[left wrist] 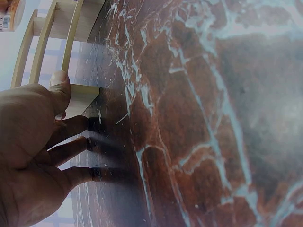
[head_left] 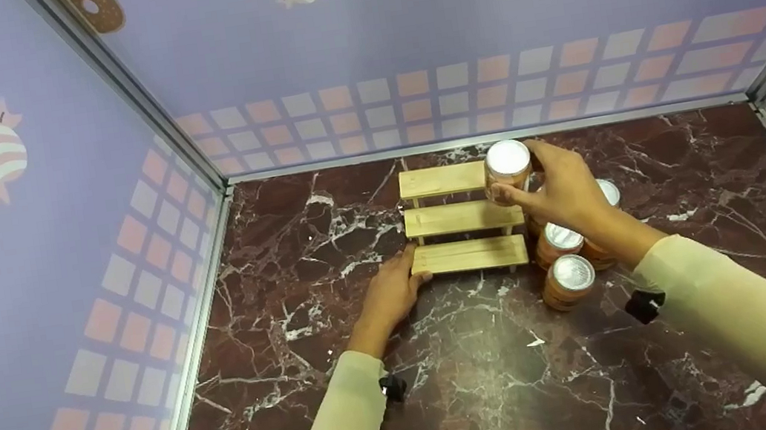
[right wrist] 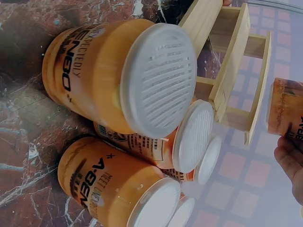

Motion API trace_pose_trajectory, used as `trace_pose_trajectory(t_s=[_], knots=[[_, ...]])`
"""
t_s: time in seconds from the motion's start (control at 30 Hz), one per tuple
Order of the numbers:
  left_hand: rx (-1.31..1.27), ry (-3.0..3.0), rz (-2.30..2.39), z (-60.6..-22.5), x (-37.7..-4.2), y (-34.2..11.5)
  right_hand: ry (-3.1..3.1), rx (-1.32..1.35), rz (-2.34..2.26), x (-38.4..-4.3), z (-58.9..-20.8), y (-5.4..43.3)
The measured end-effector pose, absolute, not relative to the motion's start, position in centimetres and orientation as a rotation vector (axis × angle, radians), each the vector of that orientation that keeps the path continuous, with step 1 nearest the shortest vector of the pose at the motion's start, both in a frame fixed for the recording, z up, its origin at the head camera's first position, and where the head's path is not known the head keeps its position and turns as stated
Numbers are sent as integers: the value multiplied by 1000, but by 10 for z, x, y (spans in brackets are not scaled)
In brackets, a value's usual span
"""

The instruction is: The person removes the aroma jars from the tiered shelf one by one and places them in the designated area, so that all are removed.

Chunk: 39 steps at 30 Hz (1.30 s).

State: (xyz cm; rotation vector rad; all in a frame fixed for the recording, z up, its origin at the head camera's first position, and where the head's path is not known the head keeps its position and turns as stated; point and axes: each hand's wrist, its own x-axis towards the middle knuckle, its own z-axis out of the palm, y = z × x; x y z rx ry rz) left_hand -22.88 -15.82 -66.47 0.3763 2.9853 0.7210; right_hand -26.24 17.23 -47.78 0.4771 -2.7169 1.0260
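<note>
A three-step wooden rack [head_left: 462, 217] stands on the marbled tabletop. My left hand [head_left: 388, 291] holds the left end of its lowest step; in the left wrist view the thumb [left wrist: 59, 87] lies over the step's edge, other fingertips down at the tabletop. With my right hand [head_left: 562, 186] I grip a white-lidded orange jar [head_left: 507, 158] by its sides, thumb at the front. This jar is upright and overlaps the right end of the top step in the head view. The right wrist view shows only its lower part beside my fingers.
Several similar jars [head_left: 572, 272] stand grouped just right of the rack, partly hidden under my right forearm. Patterned purple panels [head_left: 358, 38] enclose the marbled tabletop [head_left: 481, 381] at the back and both sides.
</note>
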Motion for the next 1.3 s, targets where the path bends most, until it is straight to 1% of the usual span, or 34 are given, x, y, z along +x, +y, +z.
trace_pose_trajectory(t_s=[0.63, 0.87, 1.3], knots=[[381, 3023, 665, -667, -231, -157, -2666, 443, 1085, -240, -488, 204], [359, 3015, 715, -665, -228, -157, -2673, 421, 1039, -232, -490, 214], [357, 3032, 643, -669, -229, -157, -2676, 410, 990, -217, -493, 231]])
